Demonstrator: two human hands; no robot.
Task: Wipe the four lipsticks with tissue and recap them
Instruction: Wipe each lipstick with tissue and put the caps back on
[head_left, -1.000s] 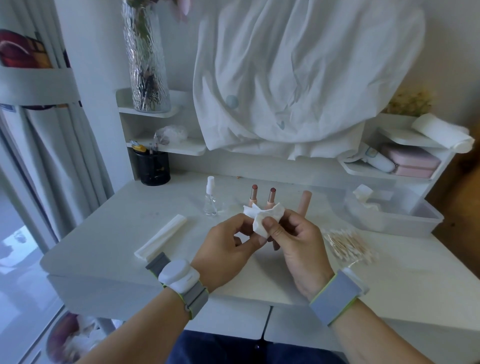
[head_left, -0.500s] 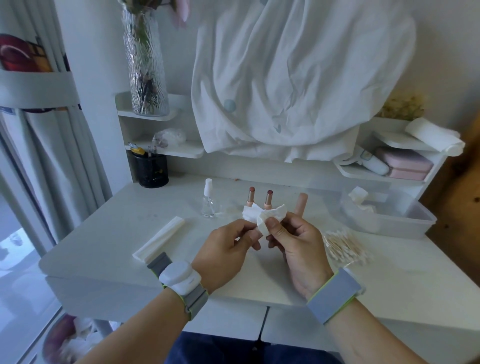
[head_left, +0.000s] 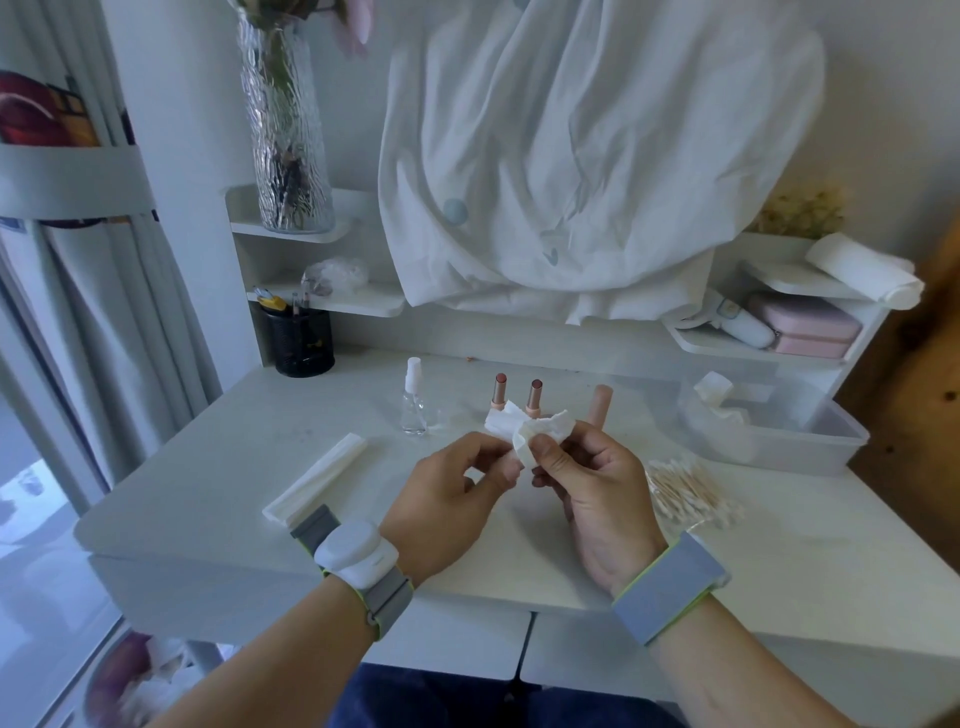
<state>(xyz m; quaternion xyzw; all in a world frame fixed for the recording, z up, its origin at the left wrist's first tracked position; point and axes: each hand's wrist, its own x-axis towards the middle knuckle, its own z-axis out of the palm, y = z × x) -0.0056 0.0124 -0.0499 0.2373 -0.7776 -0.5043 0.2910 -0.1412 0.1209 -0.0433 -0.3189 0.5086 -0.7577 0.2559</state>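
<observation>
Two uncapped lipsticks (head_left: 500, 391) (head_left: 534, 397) stand upright at the back of the white desk (head_left: 208, 483), with a capped pink one (head_left: 600, 408) to their right. In front of them my two hands hold a crumpled white tissue (head_left: 540, 428) above the desk. My left hand (head_left: 447, 499) pinches its lower left edge with curled fingers. My right hand (head_left: 592, 488) grips the wad, thumb pressed on top. Whatever is wrapped inside the tissue is hidden, and no fourth lipstick shows.
A small clear spray bottle (head_left: 414, 402) stands left of the lipsticks. A folded white tissue pack (head_left: 317, 478) lies at the front left, and a heap of cotton swabs (head_left: 685, 491) at the right. A clear plastic bin (head_left: 810, 441) sits behind the swabs; a black pen holder (head_left: 304, 343) stands back left.
Both hands stay together in front of the lipsticks. The fingers have worked the tissue, which now spreads wider to the right.
</observation>
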